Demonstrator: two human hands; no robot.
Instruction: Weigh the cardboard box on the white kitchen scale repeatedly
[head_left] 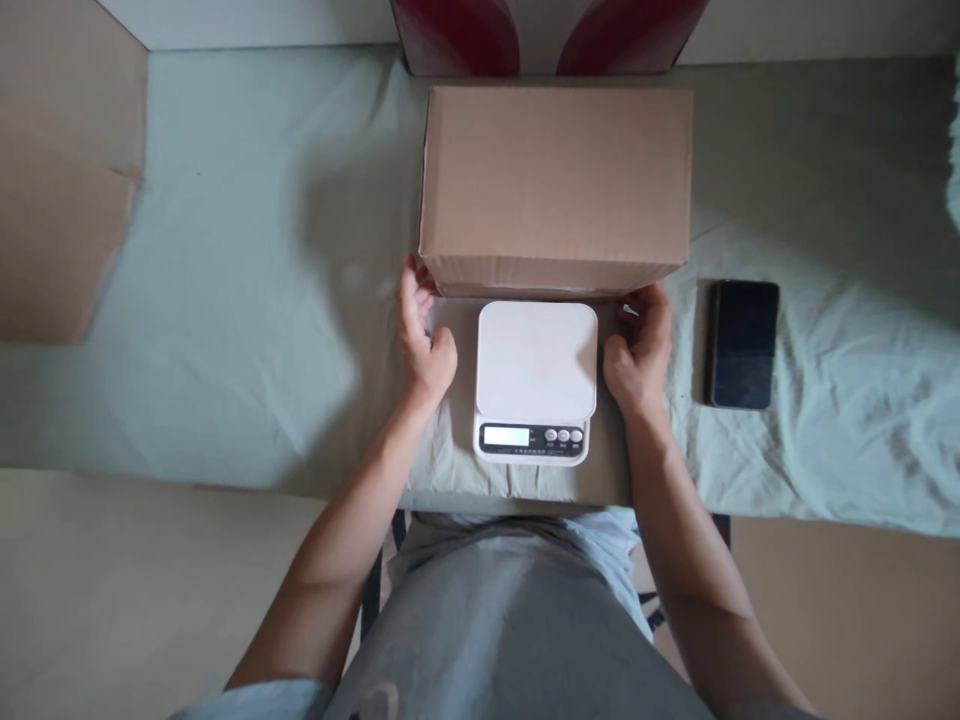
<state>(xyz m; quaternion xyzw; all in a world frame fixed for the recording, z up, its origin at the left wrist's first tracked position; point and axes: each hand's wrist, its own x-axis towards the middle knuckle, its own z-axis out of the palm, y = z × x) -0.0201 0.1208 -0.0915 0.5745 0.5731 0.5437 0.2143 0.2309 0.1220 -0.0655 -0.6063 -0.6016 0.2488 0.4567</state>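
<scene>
Box (555, 185) edge gripped underneath by both hands (426, 340) (639, 350), scale (535, 380) between them.

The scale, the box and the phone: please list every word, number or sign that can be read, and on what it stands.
No text can be read.
Scale: display shows no clear digits; print by its buttons is too small.
Cardboard box, touched by the left hand and right hand: plain.
Phone: dark screen.

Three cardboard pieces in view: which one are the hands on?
The closed cardboard box behind the white scale: left hand and right hand grip its near bottom corners. The flat cardboard pieces lie untouched.
</scene>
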